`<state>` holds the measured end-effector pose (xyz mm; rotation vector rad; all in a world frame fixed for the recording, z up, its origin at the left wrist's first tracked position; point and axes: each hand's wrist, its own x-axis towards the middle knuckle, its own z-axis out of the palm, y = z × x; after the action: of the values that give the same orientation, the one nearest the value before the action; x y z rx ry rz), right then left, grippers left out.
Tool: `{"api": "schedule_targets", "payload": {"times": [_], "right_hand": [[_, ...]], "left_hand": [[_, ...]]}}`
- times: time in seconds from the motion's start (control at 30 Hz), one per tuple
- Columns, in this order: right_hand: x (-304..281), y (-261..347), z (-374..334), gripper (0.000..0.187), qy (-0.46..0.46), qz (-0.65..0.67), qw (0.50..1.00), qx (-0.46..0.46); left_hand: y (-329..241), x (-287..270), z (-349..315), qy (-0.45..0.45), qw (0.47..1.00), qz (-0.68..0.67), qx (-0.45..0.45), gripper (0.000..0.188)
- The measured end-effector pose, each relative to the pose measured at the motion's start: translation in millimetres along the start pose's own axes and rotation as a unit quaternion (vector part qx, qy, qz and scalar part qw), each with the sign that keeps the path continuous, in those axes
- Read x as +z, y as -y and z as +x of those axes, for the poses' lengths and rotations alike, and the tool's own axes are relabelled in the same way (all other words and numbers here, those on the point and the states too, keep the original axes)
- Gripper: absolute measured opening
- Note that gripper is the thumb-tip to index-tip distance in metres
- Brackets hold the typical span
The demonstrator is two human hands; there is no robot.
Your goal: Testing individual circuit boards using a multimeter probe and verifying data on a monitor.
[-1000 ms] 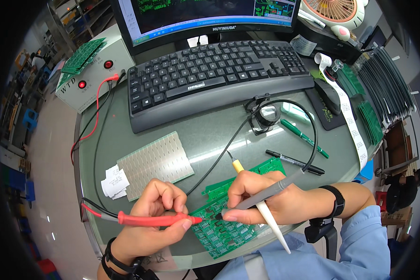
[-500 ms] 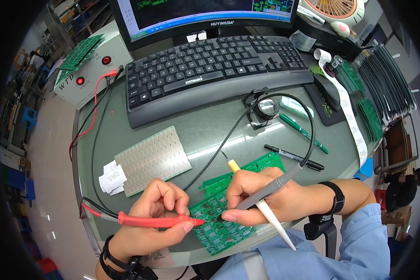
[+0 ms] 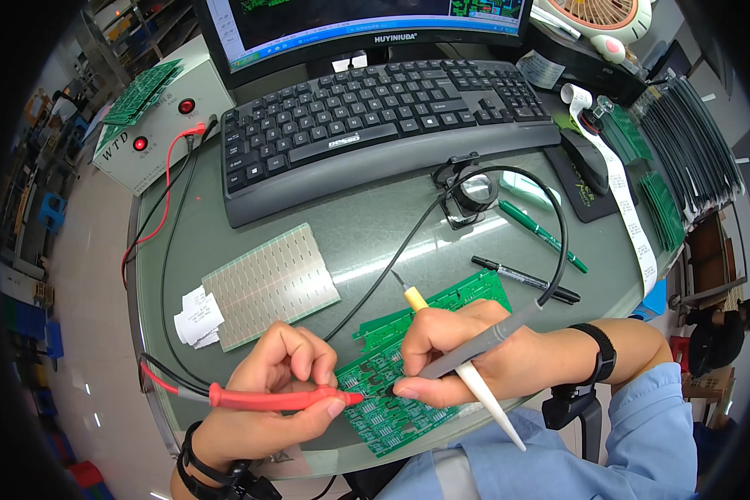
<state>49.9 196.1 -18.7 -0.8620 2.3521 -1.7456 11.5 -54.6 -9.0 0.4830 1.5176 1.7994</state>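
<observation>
- The left hand (image 3: 287, 408) has its fingers closed in a narrow pinch around a smooth red probe (image 3: 262, 398), whose tip lies over the green circuit board (image 3: 400, 421).
- The right hand (image 3: 475, 354) has its fingers curled round a grey, cabled probe (image 3: 487, 337) aimed down at the same board; whether either tip touches it, I cannot tell.
- A tool with a yellow collar (image 3: 416, 297) and a white tapered end (image 3: 492, 407) also passes through the right hand.
- The circuit board sits at the near edge of the bench (image 3: 358, 246), below both hands, with another green board (image 3: 475, 292) just beyond it.
- Farther back on the glossy grey-green bench are a black keyboard (image 3: 367, 125), a monitor (image 3: 350, 29) and a pale box (image 3: 167, 121) with 2 red buttons.
- At right lie 2 pens, 1 green (image 3: 543, 237) and 1 black (image 3: 525, 279), near a round lens in a black mount (image 3: 473, 196).
- At left, a flat beige panel (image 3: 271, 287) with rows of short slots borders crumpled white paper (image 3: 198, 318).
- A long paper strip (image 3: 623, 196) curls at its top end; a person in dark clothes (image 3: 721, 342) shows beyond the bench.
</observation>
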Motion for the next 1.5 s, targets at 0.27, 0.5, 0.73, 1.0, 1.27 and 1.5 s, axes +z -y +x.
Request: {"api": "schedule_targets", "payload": {"times": [0.27, 0.5, 0.73, 1.0, 1.27, 1.5], "right_hand": [[0.1, -1.3, 0.2, 0.023, -0.001, 0.003, 1.0, 0.001], [-2.2, 4.5, 1.6, 0.023, 0.004, 0.001, 1.0, 0.011], [-16.3, 29.1, 23.1, 0.024, 0.015, 0.007, 0.995, 0.101], [-24.4, 38.8, 25.8, 0.028, 0.069, -0.042, 0.994, 0.076], [27.1, 13.6, 12.8, 0.069, 0.163, -0.353, 0.886, -0.253], [16.6, 51.2, 0.6, 0.061, 0.165, -0.383, 0.881, -0.223]], "left_hand": [[1.6, -2.3, 0.8, 0.0, 1.0, 0.022, -0.001, 0.039], [-5.7, -0.5, -1.3, -0.012, 0.999, 0.031, -0.012, 0.038], [-45.1, 8.8, -1.6, 0.027, 0.997, 0.052, -0.059, 0.048], [-43.1, -7.3, 7.3, -0.024, 0.994, -0.108, -0.023, 0.015], [-49.4, -20.4, 104.5, -0.096, 0.944, 0.252, 0.191, 0.042], [-52.5, -6.7, 113.0, -0.089, 0.905, 0.379, 0.174, 0.037]]}}
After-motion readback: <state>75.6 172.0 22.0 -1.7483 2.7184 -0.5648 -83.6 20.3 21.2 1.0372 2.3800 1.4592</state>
